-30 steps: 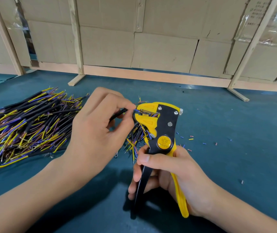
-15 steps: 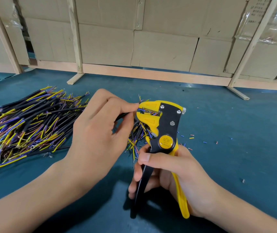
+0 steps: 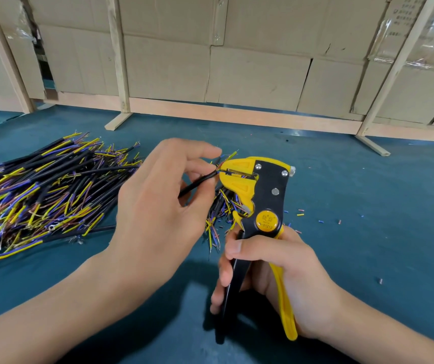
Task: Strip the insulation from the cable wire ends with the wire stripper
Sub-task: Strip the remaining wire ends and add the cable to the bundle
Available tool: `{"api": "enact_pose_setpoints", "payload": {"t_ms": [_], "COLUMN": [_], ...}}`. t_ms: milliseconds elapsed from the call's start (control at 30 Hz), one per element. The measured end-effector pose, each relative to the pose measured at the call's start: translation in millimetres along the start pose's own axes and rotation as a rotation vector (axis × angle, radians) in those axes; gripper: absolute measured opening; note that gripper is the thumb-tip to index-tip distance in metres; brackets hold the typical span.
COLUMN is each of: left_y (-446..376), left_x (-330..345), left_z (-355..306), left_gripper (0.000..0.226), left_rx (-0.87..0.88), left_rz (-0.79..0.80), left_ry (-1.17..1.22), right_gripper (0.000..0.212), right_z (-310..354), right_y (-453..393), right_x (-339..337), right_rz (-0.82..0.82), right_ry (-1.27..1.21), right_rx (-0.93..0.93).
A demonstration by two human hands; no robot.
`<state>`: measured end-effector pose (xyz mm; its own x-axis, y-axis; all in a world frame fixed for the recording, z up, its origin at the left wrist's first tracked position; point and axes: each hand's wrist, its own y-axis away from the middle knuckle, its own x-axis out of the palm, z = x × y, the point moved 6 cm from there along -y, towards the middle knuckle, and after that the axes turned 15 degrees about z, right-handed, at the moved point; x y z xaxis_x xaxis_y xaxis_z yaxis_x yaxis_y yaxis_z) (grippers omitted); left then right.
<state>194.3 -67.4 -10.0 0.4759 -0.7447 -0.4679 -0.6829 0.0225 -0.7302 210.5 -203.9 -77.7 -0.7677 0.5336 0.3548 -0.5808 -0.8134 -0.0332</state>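
Wire ends [image 3: 233, 172] deeper between stripper [image 3: 260, 203] jaws

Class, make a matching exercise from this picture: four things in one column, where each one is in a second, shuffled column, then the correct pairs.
Things
1. wire stripper
2. black cable
3. cable pile
4. insulation bits

Places
A. heaped on the mat at the left
B. scattered on the mat, right of the stripper
C. gripped by its handles in the right hand
D. pinched in the left hand, its end at the stripper head

Pairs: 1-C, 2-D, 3-A, 4-B
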Motion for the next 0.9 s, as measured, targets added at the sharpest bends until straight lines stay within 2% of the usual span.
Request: {"api": "enact_pose_setpoints", "payload": {"t_ms": [267,467,533,600,700,833,900], "left_y": [0.3,0.7,-2.5,-7.4,-11.1,-15.0,-17.4], "left_x": [1.6,6.6,4.5,3.4,3.8,3.1,2.9], "left_z": [1.2,6.3,4.9,-1.9,0.4,11.8,16.0], "left_gripper": [0.036,0.032,0.026,0.013,0.012,0.024,0.019], "left_rx": [-0.042,-0.033,0.028,0.206,0.455,0.493,0.456], "left_rz": [-0.008,0.001,0.018,0.109,0.240,0.261,0.271], "left_ry": [0.081,0.073,-0.013,-0.210,-0.379,-0.402,-0.379], "right_gripper": [0.015,0.025,0.023,0.024,0.026,0.022,0.017], "right_z": [1.2,1.6,1.0,0.7,-2.0,-2.8,-2.7], "right_y": [1.8,5.3,6.2,8.4,10.6,10.1,8.1], "right_x": [-0.9,-10.5,-10.9,-10.1,-7.9,-5.7,-3.5], "right_rz": [-0.030,-0.196,-0.211,-0.223,-0.247,-0.259,-0.247], "right_ry": [0.083,0.109,0.114,0.117,0.119,0.114,0.086], "right_rx": [-0.005,0.016,0.028,0.034,0.038,0.070,0.079]}}
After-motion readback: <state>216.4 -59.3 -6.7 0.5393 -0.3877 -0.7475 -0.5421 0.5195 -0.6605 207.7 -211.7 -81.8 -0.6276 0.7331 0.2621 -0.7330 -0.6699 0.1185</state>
